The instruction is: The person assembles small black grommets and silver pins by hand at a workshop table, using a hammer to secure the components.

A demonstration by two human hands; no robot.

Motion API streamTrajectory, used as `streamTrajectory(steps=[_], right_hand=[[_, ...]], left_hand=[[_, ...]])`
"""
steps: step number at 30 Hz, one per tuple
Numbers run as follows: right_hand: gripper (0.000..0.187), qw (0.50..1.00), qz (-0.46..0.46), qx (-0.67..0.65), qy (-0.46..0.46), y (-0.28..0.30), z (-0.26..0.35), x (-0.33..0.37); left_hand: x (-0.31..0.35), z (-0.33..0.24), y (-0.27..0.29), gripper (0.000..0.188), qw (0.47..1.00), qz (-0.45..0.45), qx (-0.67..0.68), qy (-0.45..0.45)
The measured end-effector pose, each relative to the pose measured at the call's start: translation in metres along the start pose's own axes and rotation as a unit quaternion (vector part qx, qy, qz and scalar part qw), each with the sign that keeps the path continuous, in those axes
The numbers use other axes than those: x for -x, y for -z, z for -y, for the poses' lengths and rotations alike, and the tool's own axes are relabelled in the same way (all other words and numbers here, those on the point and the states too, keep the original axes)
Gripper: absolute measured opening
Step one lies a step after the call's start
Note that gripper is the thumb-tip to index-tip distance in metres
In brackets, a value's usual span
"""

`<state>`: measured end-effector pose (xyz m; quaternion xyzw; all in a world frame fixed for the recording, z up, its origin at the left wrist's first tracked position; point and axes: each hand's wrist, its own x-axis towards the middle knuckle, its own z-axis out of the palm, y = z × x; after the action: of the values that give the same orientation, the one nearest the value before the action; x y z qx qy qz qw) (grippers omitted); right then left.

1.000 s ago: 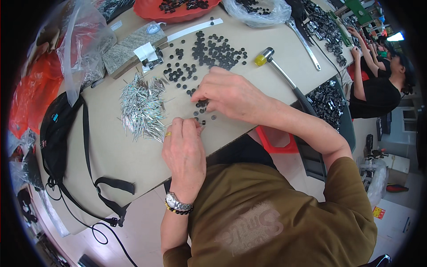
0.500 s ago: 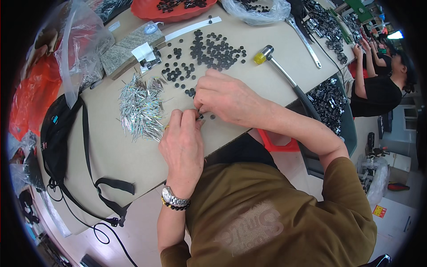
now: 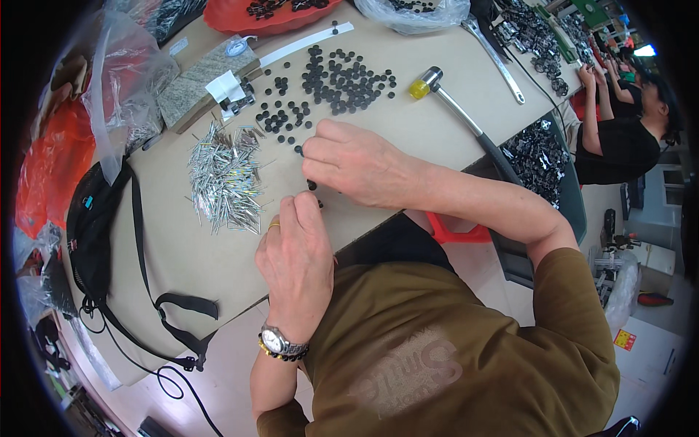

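Observation:
My left hand (image 3: pixel 295 251), with a ring, watch and beaded bracelet on that arm, is closed in a pinch near the table's front edge. A small dark bit shows at its fingertips, too little of it to name. Just beyond it my right hand (image 3: pixel 360 164) is bent closed, its fingertips mostly hidden from above. Between the two hands lies a small black disc (image 3: pixel 312 185). Many similar black discs (image 3: pixel 349 87) are scattered past my right hand. To the left of both hands is a heap of thin silvery metal pins (image 3: pixel 226 178).
A yellow-tipped mallet (image 3: pixel 455 109) and a wrench (image 3: pixel 495 58) lie to the right. A stone block (image 3: pixel 196 87), a red bowl (image 3: pixel 266 20) and a clear bag (image 3: pixel 411 16) stand far off. A black waist bag (image 3: pixel 98 226) is left; a bin of dark parts (image 3: pixel 539 164) right.
My hands have drawn apart: the left came slightly nearer to me, the right shifted a little left. A black disc now shows between them. The whole view has shifted slightly.

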<state>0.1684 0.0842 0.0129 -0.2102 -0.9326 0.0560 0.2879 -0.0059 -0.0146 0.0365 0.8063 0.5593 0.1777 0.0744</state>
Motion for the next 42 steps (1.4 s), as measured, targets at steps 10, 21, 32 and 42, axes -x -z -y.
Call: streamTrajectory(steps=[10, 21, 32, 42], right_hand=[[0.013, 1.000, -0.010, 0.004, -0.007, -0.004, -0.001, 0.004], [0.026, 0.989, -0.097, -0.059, -0.095, 0.020, -0.002, 0.005], [0.008, 0.961, -0.103, -0.057, -0.252, 0.022, 0.007, 0.037], [0.011, 0.957, -0.081, -0.032, -0.277, 0.020, -0.002, 0.040]], left_hand=[[-0.005, -0.007, 0.000, 0.025, 0.999, 0.029, -0.014, -0.043], [-0.004, -0.007, -0.013, 0.029, 0.998, -0.002, 0.015, -0.053], [-0.008, -0.013, -0.020, 0.027, 0.997, -0.032, 0.064, -0.018], [0.026, 0.047, -0.012, 0.013, 0.962, -0.189, 0.083, 0.181]])
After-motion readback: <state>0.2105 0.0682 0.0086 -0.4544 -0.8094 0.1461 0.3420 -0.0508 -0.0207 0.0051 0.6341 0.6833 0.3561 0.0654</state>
